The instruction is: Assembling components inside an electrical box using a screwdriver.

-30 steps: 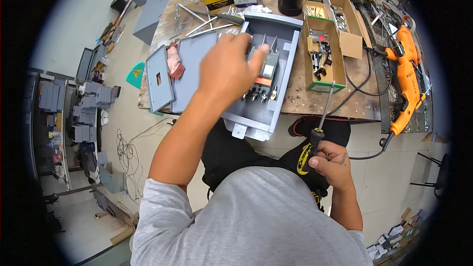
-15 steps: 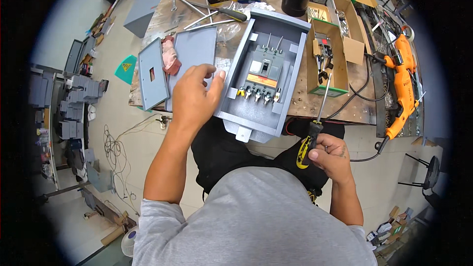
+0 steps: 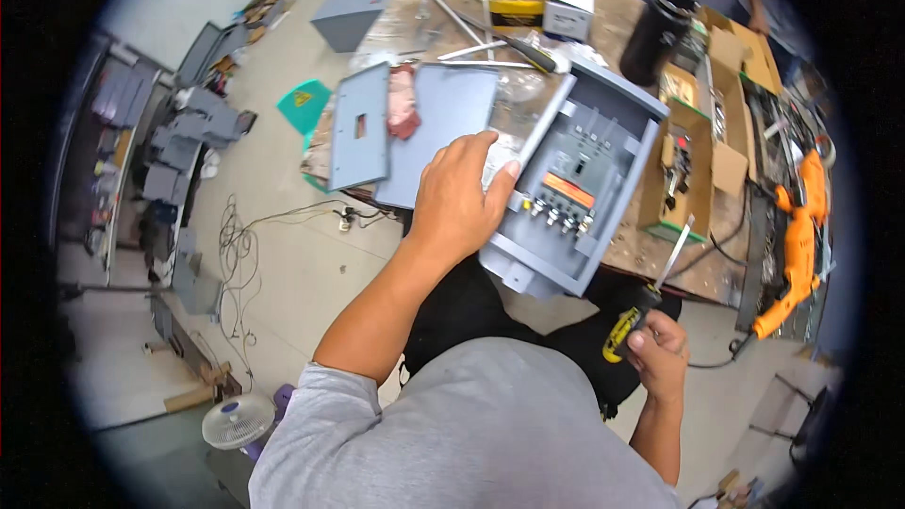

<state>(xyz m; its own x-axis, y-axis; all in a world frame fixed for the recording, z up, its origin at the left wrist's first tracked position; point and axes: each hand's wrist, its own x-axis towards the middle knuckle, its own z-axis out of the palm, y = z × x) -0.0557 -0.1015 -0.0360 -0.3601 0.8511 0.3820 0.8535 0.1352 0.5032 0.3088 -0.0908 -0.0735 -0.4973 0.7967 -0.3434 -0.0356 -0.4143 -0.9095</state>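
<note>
A grey metal enclosure box point(image 3: 528, 270) sits tilted at the table's front edge, its front end jutting toward my lap. Inside it is a circuit breaker point(image 3: 579, 162) with an orange label and a row of metal terminals along its near side. My left hand point(image 3: 459, 193) is at the box's left wall, thumb and fingers apart, holding nothing; whether it touches the wall I cannot tell. In my right hand point(image 3: 662, 355) is a black-and-yellow screwdriver point(image 3: 630, 323), its shaft pointing up and away, right of the box.
Left of the box lie a grey cover with a cutout point(image 3: 359, 146), a flat grey panel point(image 3: 443, 132) and a pink cloth point(image 3: 403, 104). Behind are metal rods, a yellow box point(image 3: 516, 14) and a black bottle point(image 3: 657, 38). Rightward are an open carton point(image 3: 693, 207) and an orange power tool point(image 3: 801, 245).
The view has swung, so the table and box appear farther right and lower. My left hand stays beside the box's left wall, and my right hand keeps its hold on the screwdriver.
</note>
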